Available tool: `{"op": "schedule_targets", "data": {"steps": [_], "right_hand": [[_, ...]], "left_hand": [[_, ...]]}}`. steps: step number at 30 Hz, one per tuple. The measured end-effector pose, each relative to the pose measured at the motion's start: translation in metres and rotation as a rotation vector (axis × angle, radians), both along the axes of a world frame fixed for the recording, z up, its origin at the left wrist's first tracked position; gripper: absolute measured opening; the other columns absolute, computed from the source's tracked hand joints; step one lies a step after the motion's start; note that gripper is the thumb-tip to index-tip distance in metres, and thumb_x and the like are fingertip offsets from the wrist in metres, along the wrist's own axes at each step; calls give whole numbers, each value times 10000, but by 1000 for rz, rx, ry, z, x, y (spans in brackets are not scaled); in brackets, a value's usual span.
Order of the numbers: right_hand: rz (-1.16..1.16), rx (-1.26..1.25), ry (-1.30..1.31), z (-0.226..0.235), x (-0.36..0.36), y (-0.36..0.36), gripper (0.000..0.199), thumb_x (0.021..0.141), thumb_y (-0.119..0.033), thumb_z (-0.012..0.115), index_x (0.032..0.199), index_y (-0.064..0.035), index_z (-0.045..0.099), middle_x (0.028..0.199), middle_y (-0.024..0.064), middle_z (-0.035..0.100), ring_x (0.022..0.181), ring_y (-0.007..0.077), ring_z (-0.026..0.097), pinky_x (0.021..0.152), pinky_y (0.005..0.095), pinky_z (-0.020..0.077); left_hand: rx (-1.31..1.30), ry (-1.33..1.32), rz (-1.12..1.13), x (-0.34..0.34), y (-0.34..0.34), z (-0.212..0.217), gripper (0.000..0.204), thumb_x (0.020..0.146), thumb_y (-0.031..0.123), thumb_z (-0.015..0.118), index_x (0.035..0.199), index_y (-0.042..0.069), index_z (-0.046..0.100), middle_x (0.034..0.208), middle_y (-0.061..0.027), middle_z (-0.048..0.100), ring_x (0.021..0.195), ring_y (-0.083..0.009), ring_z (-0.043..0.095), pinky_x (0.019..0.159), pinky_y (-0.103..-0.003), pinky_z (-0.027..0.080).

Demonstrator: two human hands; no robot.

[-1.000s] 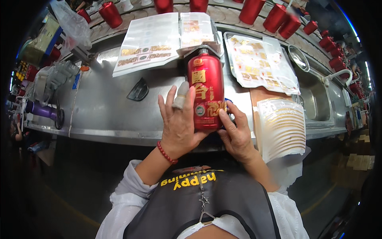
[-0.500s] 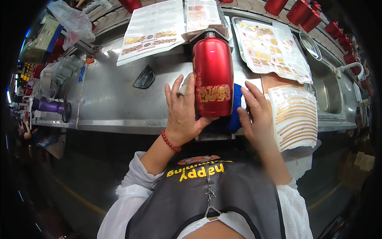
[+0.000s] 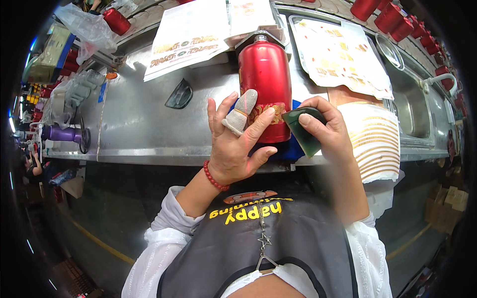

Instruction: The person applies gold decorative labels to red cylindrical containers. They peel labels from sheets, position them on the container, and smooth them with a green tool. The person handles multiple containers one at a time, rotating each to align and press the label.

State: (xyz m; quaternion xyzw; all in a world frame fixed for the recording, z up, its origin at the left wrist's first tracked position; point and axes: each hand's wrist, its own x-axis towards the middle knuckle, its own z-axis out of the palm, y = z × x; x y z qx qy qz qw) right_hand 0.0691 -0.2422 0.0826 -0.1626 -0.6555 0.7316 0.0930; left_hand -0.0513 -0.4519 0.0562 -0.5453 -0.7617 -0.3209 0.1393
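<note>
A glossy red bottle (image 3: 264,69) lies in front of me with its neck pointing away, a gold patterned decal (image 3: 272,113) round its lower part. My left hand (image 3: 232,141) is at the bottle's left side, fingers spread, the index fingertip resting on the decal. A grey cloth finger cover (image 3: 241,111) sits on one of its fingers. In my right hand (image 3: 332,128) a dark green scraper (image 3: 307,130) is pinched between thumb and fingers, its edge close to the decal's right end. Blue cloth (image 3: 293,149) shows under the bottle.
Printed decal sheets (image 3: 186,37) lie at the back left, and a tray of gold decals (image 3: 333,57) at the back right. A stack of curved gold strips (image 3: 372,141) is right of my hand. Another dark scraper (image 3: 180,94) rests on the metal counter (image 3: 144,129). A sink (image 3: 412,116) stands farther right.
My right hand, holding nothing before, now grips the dark green scraper. The left index finger has moved onto the decal, and its cloth-covered finger has lifted off the bottle's side.
</note>
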Motion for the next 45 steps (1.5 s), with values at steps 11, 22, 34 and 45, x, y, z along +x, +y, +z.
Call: {"op": "schedule_targets", "data": {"steps": [11, 22, 34, 45], "right_hand": [[-42, 640, 220, 6, 1, 11, 400, 991, 58, 522, 1381, -4, 581, 1345, 117, 615, 1161, 159, 599, 947, 298, 510], [-21, 1321, 328, -6, 3, -26, 640, 734, 112, 643, 1337, -101, 656, 1451, 207, 512, 1248, 406, 527, 1042, 466, 468], [-33, 1322, 311, -2, 5, -30, 567, 781, 99, 667, 1316, -91, 669, 1401, 200, 553, 1229, 400, 548, 1031, 462, 475], [-166, 1229, 302, -5, 8, -25, 540, 813, 128, 629, 1329, -35, 632, 1295, 232, 616, 1097, 372, 641, 945, 418, 529]], "left_hand": [[149, -71, -46, -7, 6, 16, 431, 968, 369, 631, 1304, 103, 676, 1391, -200, 590, 1378, -406, 386, 1213, -560, 107], [104, 45, 66, 1, -5, -8, 516, 945, 425, 639, 1332, 85, 672, 1331, -132, 643, 1329, -345, 451, 1206, -625, 136], [117, 61, 59, -1, -4, -9, 509, 954, 422, 632, 1326, 76, 673, 1302, -124, 669, 1308, -329, 484, 1209, -617, 145], [110, 63, 20, -6, -6, -9, 587, 906, 434, 688, 1365, 71, 632, 1344, -144, 629, 1321, -350, 471, 1199, -628, 147]]}}
